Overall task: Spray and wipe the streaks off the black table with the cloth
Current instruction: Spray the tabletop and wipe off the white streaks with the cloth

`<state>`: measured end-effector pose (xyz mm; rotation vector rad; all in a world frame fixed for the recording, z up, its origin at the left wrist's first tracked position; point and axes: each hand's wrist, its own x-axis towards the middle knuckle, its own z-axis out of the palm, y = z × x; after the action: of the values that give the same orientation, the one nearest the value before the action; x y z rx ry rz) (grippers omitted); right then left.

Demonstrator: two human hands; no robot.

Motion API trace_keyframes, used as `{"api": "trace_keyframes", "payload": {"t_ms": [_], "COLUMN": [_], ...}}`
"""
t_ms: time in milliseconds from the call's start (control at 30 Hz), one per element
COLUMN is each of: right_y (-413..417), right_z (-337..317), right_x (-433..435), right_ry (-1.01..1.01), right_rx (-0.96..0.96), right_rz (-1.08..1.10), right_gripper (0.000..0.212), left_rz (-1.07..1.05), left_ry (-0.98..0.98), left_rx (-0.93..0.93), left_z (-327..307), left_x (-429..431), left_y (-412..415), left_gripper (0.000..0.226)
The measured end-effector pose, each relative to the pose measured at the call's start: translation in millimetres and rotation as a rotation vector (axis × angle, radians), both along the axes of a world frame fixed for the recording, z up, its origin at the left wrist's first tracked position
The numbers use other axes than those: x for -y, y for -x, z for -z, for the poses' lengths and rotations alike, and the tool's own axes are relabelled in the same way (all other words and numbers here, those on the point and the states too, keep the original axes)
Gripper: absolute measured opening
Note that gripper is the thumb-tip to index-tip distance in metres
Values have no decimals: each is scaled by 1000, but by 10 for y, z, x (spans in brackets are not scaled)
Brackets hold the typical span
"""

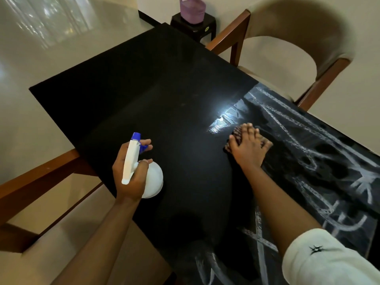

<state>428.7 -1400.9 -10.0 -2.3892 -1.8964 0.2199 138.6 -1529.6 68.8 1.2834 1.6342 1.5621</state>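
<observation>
The black surface (133, 95) fills most of the view. Its half from 9 to 12 o'clock looks dark and clean, while white streaks (320, 161) cover the band from 2 round to 5 o'clock and run on to the near edge at 6. The step in hand appears to be the wiping. The right hand (247, 146) lies flat, fingers spread and straight, pressing the cloth (237, 131) onto the surface at about 3 o'clock of centre, right at the border between the clean part and the streaked part. Only the cloth's patterned edges show past the fingers. A bright glare (224, 118) just at 11 o'clock of that hand shows fine wet-looking lines.

The left hand (131, 177) grips the neck of the white spray bottle (152, 179) at 8 o'clock, fingers curled round it and the forefinger on the blue trigger. The nozzle points towards 12. Whether the bottle rests on the surface or hangs above it cannot be told.

Much is left to do. The next move likely calls for sweeping the cloth towards 3 and 4 o'clock with firm, even pressure, and for turning the nozzle to the streaks before any fresh spray.

A cream chair (298, 38) with wooden arms stands against the edge at 1 o'clock, and another chair (30, 182) at 8. They may crowd the reach along those edges. A dark stool (193, 25) at 12 o'clock carries a purple basket (192, 9), well apart from the work.
</observation>
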Motion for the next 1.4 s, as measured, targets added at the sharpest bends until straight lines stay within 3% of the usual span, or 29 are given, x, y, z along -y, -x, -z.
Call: {"api": "trace_keyframes", "payload": {"t_ms": [167, 333, 433, 533, 733, 867, 933, 1100, 1200, 1300, 1400], "right_y": [352, 1152, 1210, 864, -434, -483, -223, 625, 768, 536, 3], "right_z": [-44, -57, -54, -27, -3, -26, -49, -8, 15, 37, 24], "right_x": [-15, 54, 27, -119, -435, -474, -491, -378, -357, -481, -741], "right_ry": [16, 17, 15, -11, 1, 17, 26, -24, -10, -22, -43], "right_rx": [-45, -71, -93, -86, -4, -11, -14, -51, -78, -67, -35], "right_rz": [113, -342, -489, -400, 56, 214, 174, -254, -394, -404, -154], "right_gripper": [74, 73, 72, 68, 72, 73, 73, 73, 72, 70, 70], "left_rz": [19, 33, 50, 41, 43, 31, 44, 28, 4, 43, 74], "left_ry": [24, 4, 34, 49, 73, 58, 47, 17, -3, -56, -87], "left_rx": [30, -28, -34, -30, 2, -16, -33, -77, -95, -96, -62], "left_z": [-1, -36, -40, -63, -172, -258, -282, -195, -136, -154, -153], "left_x": [-15, -19, -32, -71, -331, -539, -669, -975, -1135, -1259, -1339], "left_y": [12, -1, -17, -25, -80, -209, -274, -460, -586, -689, -736], "left_gripper": [47, 41, 45, 41, 48, 45, 42, 40, 39, 43, 50]}}
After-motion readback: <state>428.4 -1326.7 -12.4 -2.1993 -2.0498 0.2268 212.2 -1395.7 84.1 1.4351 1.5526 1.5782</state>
